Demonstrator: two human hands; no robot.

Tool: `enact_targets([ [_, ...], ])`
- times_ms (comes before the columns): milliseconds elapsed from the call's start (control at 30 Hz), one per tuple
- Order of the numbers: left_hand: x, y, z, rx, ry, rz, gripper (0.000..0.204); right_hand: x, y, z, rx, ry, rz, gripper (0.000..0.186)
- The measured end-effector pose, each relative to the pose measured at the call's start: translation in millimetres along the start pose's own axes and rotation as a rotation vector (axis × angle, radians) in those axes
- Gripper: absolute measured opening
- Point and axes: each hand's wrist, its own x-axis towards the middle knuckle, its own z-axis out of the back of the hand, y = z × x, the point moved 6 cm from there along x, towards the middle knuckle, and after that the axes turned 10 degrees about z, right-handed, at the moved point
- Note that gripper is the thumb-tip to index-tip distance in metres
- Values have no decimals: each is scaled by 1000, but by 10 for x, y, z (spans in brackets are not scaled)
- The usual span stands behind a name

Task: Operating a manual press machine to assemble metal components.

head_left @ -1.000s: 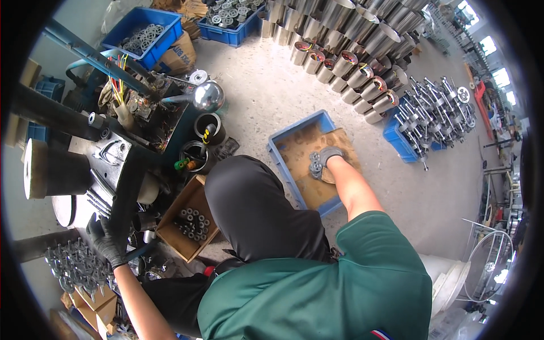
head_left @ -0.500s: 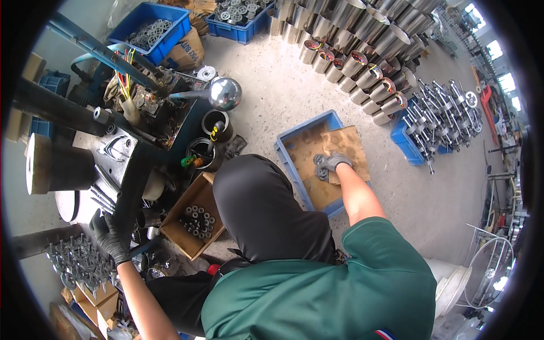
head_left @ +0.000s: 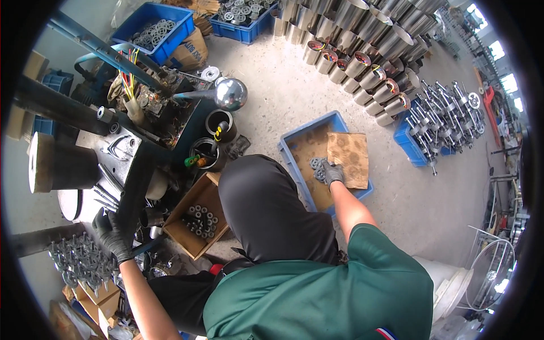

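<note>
My right hand (head_left: 334, 172), in a grey glove, reaches into a shallow blue crate (head_left: 289, 156) on the floor. Its fingers are closed on a grey spoked metal cover (head_left: 318, 168), one of a small cluster lying on brown cardboard. A loose cardboard sheet (head_left: 351, 156) with round stains lies beside that hand, partly over the crate's right rim. On the left, my gloved left hand (head_left: 113, 237) is at the edge of the machine table (head_left: 82, 201), its fingers apart and apparently holding nothing. Slim metal rods (head_left: 106, 192) lie just beyond its fingertips.
Between my legs and the machine stands a cardboard box (head_left: 187, 232) of small metal rings. A steel ball-ended lever (head_left: 230, 94) juts from the machine. Stacked steel cylinders (head_left: 362, 62) rise at the back; a blue bin of shafts (head_left: 413, 141) stands right. Metal parts (head_left: 82, 260) stand near my left hand.
My right hand has shifted slightly down and back from the cover cluster, showing more of it. The loose cardboard sheet has turned and now lies straighter. My left hand has barely moved.
</note>
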Motion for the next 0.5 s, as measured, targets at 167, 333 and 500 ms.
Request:
enact_targets([
  [167,56,-133,-258,-60,30,27,31,602,-598,131,190,27,13,55],
  [333,137,135,293,-1,-15,22,34,58,-203,-100,755,387,-274,34],
  [500,-10,-149,-12,-190,49,137,40,-310,123,667,870,635,-124,43],
])
